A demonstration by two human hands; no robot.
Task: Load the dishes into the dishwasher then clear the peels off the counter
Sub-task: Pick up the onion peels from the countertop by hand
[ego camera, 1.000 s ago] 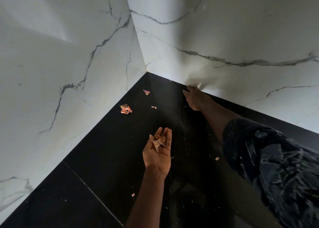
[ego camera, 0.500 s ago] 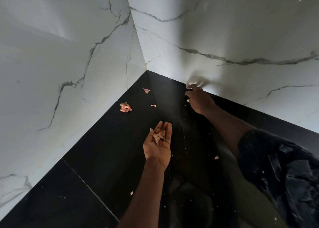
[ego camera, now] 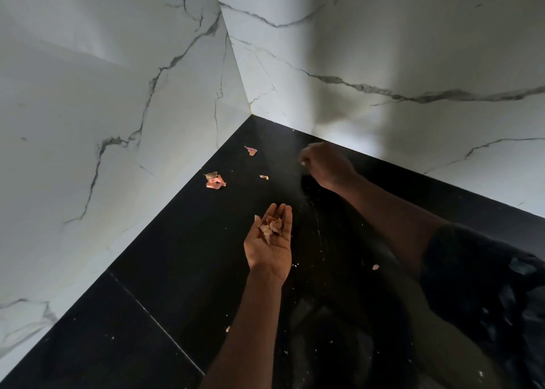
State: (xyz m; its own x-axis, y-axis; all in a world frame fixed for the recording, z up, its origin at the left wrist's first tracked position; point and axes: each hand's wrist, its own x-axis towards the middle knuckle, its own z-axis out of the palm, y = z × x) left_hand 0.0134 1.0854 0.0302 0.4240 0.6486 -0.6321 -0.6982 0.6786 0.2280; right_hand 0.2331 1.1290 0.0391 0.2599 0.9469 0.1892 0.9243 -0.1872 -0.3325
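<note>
Right hand [ego camera: 327, 164] now off veined marble wall [ego camera: 383, 64]

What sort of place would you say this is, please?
Most likely a kitchen counter corner. A glossy black countertop meets two white marble-look walls, and thin pinkish peels lie scattered on it, with more gathered in the upturned palm of the left hand.

Two white marble-look walls with grey veins meet at a corner seam [ego camera: 233, 64] in the upper centre; the left wall [ego camera: 88, 123] fills the left of the frame, the right wall [ego camera: 413, 49] the upper right; below spreads a glossy black counter [ego camera: 182, 256], a thin joint line [ego camera: 153, 320] crossing its lower left; a bright patch of light [ego camera: 371, 144] lies low on the right wall
</note>
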